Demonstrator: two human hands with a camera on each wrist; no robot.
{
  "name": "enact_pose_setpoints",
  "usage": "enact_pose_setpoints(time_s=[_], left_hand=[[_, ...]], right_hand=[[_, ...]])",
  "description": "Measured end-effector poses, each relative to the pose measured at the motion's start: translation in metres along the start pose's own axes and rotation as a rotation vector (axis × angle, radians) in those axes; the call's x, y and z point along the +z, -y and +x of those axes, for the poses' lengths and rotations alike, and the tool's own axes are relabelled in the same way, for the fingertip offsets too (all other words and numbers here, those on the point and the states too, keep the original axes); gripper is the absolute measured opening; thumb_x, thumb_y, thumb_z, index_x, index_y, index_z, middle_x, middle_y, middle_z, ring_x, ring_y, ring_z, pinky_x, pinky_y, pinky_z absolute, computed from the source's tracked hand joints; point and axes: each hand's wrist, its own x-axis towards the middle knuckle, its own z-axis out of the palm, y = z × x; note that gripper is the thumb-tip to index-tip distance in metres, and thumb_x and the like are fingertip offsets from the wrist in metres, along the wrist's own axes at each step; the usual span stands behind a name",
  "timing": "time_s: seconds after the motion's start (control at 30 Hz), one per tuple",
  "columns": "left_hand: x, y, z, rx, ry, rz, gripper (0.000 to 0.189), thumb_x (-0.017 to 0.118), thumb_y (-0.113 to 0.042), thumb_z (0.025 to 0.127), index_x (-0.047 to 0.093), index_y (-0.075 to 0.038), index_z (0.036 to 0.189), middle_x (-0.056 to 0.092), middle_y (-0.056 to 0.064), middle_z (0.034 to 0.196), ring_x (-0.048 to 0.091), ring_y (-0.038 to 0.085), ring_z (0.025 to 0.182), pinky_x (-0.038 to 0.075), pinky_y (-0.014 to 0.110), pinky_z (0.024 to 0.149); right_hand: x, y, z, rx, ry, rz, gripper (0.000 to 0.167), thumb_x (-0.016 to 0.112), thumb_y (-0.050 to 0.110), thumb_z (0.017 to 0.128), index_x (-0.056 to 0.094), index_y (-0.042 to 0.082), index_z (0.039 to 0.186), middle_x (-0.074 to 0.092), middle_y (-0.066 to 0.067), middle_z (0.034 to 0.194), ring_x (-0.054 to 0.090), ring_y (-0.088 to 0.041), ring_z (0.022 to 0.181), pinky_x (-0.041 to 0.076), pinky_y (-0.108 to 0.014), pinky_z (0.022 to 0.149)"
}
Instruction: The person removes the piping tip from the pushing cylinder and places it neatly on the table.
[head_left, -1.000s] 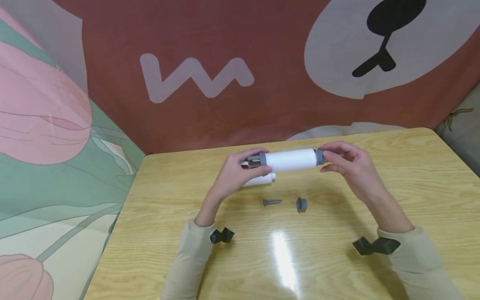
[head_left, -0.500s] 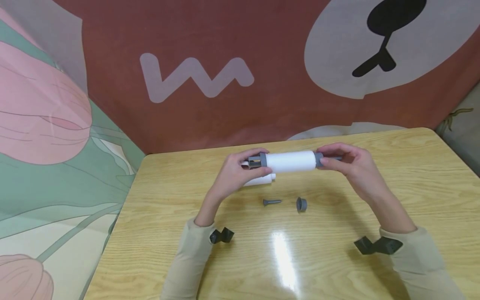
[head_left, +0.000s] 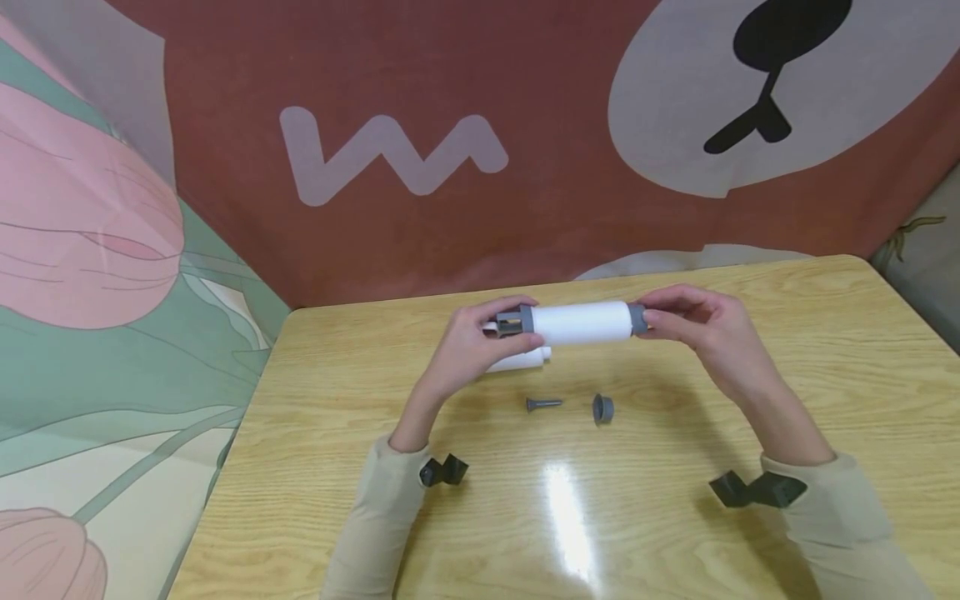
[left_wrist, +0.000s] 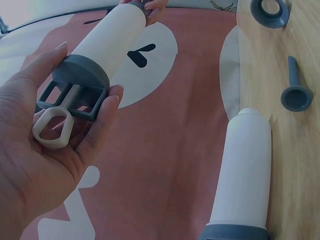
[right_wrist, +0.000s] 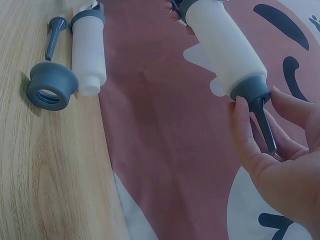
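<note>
Both hands hold a white piping syringe (head_left: pixel 581 323) level above the table. My left hand (head_left: pixel 465 346) grips its grey handle end, thumb and fingers on either side of the collar. In the left wrist view, the white plunger ring (left_wrist: pixel 52 129) lies by the palm, close against the grey handle frame. At the other end my right hand (head_left: pixel 705 333) pinches the grey end cap (right_wrist: pixel 250 89). A thin grey nozzle (right_wrist: pixel 264 125) sticks out of that cap between the fingers; the hand hides it in the head view.
Behind the left hand, a second white syringe (head_left: pixel 517 361) lies on the wooden table (head_left: pixel 465 542). Nearer lie a loose grey nozzle (head_left: pixel 543 404) and a grey ring-shaped cap (head_left: pixel 603 408). A printed cloth (head_left: pixel 450 233) hangs along the table's back edge.
My right fingers have shifted and turned around the end cap, and the nozzle that showed past them is now covered in the head view. The left hand stays still.
</note>
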Motion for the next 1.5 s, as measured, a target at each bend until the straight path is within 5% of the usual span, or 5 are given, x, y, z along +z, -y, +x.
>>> enact_pose_setpoints(time_s=[1.5], left_hand=[[-0.0024,-0.0017,-0.0015,-0.02,0.013,-0.025,0.041,0.086,-0.029,0.086,0.075,-0.018,0.124,0.073,0.001,0.111,0.069,0.02,0.09,0.06,0.037,0.072]], right_hand=[[0.0017,-0.0001,-0.0016,0.04,0.035,-0.106,0.018,0.068,0.003,0.099,0.071,-0.002,0.116,0.07,-0.007,0.113,0.074,-0.02,0.09,0.061,-0.033,0.083]])
